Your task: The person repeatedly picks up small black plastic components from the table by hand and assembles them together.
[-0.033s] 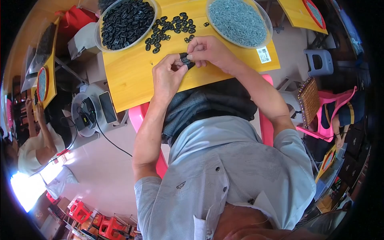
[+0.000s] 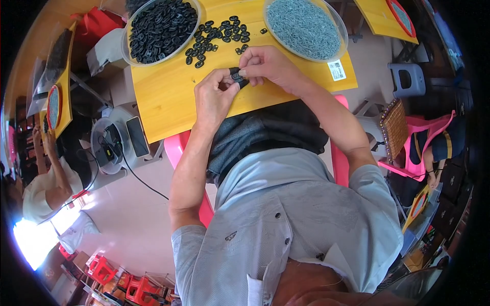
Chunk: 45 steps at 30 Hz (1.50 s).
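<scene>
Over the near half of the yellow table [image 2: 166,109], my left hand [image 2: 212,97] pinches a small black oval plastic piece [image 2: 237,77] between thumb and forefinger. Dark coverings wrap those two fingertips. My right hand [image 2: 270,64] meets it from the right, thumb and fingers pinched together on the same piece; whether they also hold something tiny cannot be made out. Beyond the hands, loose black oval pieces [image 2: 226,32] with holes lie scattered. A round clear tub of black pieces [image 2: 162,31] stands far left, and a tub of silvery screws [image 2: 303,28] far right.
A white printed label [image 2: 336,70] is stuck near the table's right edge. To the left, a phone [image 2: 137,136] and a clear tub with black devices [image 2: 108,145] sit on a stool, a cable trailing down. Other people work at yellow tables on both sides; a grey stool [image 2: 407,80] stands right.
</scene>
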Motion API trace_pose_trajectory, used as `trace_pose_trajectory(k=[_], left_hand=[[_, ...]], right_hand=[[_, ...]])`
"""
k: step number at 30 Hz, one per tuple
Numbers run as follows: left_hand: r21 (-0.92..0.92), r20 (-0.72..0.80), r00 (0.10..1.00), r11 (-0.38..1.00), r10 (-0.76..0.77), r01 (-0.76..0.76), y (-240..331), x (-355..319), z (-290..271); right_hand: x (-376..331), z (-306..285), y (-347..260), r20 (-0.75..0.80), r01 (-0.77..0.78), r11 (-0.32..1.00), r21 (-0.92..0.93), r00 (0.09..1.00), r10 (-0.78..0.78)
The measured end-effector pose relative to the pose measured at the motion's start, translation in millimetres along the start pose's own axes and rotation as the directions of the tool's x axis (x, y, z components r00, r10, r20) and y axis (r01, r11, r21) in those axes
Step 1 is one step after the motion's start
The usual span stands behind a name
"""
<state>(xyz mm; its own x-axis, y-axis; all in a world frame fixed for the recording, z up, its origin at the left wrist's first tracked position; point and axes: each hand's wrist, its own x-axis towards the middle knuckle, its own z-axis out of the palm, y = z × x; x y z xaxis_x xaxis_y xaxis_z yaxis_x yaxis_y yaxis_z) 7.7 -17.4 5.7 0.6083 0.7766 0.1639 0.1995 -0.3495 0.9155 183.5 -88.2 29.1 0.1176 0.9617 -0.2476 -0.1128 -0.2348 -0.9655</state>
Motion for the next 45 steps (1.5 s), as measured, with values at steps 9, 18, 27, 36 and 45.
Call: trace_pose_trajectory(k=[9, 18, 27, 36, 45], left_hand=[[0.049, -0.004, 1.0, 0.999, 0.014, -0.013, 1.6, -1.7, -1.4], [0.074, -0.015, 0.999, 0.996, 0.042, -0.041, 3.4, -4.0, -2.3], [0.151, -0.029, 0.991, 0.981, 0.128, -0.123, 5.1, -2.2, -4.5], [0.058, -0.032, 0.992, 0.991, 0.121, -0.119, 2.7, -7.7, -4.5], [-0.167, -0.096, 0.995, 0.986, -0.034, 0.018, 5.9, 1.2, -1.9]], right_hand=[[0.6, 2.6, 1.3, 0.001, 0.006, 1.0, -0.018, 1.0, -0.006], [1.1, 3.5, 3.5, 0.008, 0.011, 1.0, -0.017, 1.0, -0.011], [3.9, 1.9, 2.2, 0.012, 0.008, 0.998, -0.06, 1.0, -0.008], [-1.0, 4.3, 2.9, 0.021, -0.008, 0.996, -0.084, 1.0, 0.01], [25.1, -4.8, -31.5, 0.064, 0.032, 0.978, -0.205, 0.998, -0.019]])
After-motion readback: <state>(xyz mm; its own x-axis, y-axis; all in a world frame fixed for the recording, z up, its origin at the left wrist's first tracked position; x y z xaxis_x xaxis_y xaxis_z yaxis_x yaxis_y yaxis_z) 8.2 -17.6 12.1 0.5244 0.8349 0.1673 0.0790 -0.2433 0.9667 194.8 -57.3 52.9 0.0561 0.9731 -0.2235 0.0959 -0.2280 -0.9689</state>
